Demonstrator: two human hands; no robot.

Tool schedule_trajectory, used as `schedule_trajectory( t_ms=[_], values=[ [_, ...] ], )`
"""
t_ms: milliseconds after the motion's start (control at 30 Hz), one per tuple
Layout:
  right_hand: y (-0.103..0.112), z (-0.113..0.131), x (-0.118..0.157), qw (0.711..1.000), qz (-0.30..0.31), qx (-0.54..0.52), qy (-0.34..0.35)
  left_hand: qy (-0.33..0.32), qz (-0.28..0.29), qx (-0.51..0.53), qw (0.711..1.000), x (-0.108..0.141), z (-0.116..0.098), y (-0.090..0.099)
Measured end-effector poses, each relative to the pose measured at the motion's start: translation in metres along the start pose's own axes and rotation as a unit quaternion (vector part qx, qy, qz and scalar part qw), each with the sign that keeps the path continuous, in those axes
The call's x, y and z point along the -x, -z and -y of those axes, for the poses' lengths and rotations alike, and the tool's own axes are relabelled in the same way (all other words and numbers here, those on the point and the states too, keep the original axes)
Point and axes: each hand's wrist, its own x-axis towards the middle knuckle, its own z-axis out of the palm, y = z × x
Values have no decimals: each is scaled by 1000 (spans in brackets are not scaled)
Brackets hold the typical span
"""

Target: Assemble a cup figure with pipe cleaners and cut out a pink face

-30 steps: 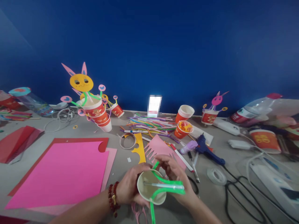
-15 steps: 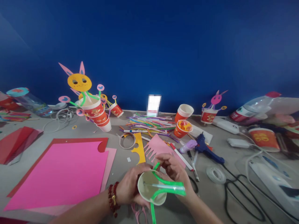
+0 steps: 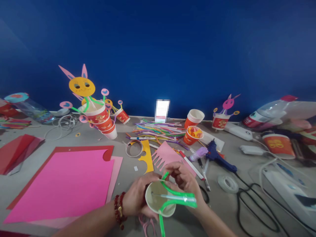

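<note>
My left hand [image 3: 140, 194] is wrapped round a paper cup [image 3: 156, 199], whose open mouth faces me. Green pipe cleaners [image 3: 177, 197] stick out of the cup, joined with clear tape at their right end; one bends over the near rim and another over the far rim. A thin pale stick [image 3: 165, 196] runs between them from inside the cup. With thumb and fingers, my right hand [image 3: 184, 177] pinches the green pipe cleaner at the far rim. Pink scissors [image 3: 147, 227] lie partly hidden below the cup.
Pink paper sheets [image 3: 66, 184] lie left. Ahead are a tape roll [image 3: 134, 148], a yellow cutout [image 3: 147, 157], a pink cutout [image 3: 170, 158] and a pipe cleaner pile [image 3: 158, 130]. A blue glue gun [image 3: 218, 156], clear tape [image 3: 227, 183] and cables [image 3: 247, 197] occupy the right.
The whole view has shifted very slightly. Both hands keep the same hold on the cup and the green pipe cleaner.
</note>
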Motion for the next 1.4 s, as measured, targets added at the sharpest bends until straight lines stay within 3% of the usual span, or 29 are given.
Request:
schedule_trajectory(
  t_ms=[433,733,900,1100,1400],
  values=[
    [0,4,1,999,5,36,-12,-25,-13,-4,1000,4,9,-2],
    [-2,9,-1,999,-2,38,-7,7,-6,-1,1000,1,4,-2],
    [-3,9,-1,999,-8,45,-13,-26,-12,1,1000,1,6,-3],
    [-2,6,0,999,-5,42,-13,-2,-12,-16,1000,2,6,-3],
    [-2,6,0,999,-6,38,-11,-19,-9,1,1000,2,6,-2]
  ],
)
